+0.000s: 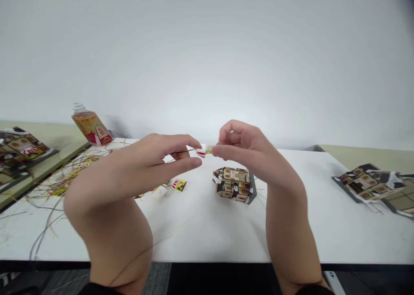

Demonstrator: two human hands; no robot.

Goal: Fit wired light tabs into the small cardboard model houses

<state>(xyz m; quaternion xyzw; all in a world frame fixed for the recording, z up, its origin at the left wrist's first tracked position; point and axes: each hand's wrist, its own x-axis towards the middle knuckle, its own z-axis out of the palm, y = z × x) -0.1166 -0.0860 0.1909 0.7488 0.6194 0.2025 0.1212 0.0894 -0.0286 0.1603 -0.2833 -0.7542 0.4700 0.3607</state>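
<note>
Above the table, both hands meet at a small red-and-white piece with some yellow on it [202,151], too small to make out fully. My left hand [164,157] pinches its left side between thumb and forefinger, and a thin dark wire shows by those fingers. From the right, my right hand [241,144] grips its yellow end with thumb and forefinger, the other fingers curled. Below them a model house [234,183] with tan walls and white patches rests on the table, apart from both hands. A striped yellow awning piece [179,185] lies left of it.
Tangled wires with yellow pieces [69,174] cover the table's left side. A drink bottle [92,124] stands behind them, tilted in the view. More model houses sit at the far left [22,146] and right [368,180]. A white wall [207,62] rises behind the white table [200,239].
</note>
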